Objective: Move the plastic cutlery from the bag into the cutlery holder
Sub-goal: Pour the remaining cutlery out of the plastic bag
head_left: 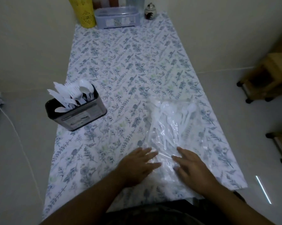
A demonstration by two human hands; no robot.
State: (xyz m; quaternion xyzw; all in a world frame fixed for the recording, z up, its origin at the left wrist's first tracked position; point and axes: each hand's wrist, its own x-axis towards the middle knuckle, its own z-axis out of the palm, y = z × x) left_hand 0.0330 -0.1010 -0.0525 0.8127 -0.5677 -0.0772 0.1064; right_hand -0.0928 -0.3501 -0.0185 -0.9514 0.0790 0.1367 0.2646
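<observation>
We laid our left hand (137, 166) and right hand (191, 168) flat, fingers spread, on the clear bag (171, 132). White plastic cutlery (174, 114) lay inside. The cutlery holder (75, 111) stood apart.

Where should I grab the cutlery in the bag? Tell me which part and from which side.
Reach in from the bag's near end, by the hands; its mouth probably lies there. Pinch the cutlery by the handles, which point toward you; the spoon bowls lie at the far end.

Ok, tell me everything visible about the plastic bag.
The plastic bag is clear, crinkled and glossy, lying flat on the floral tablecloth, right of the cutlery holder. White plastic cutlery shows through it. The left hand and right hand rest, fingers spread, on its near end.
</observation>
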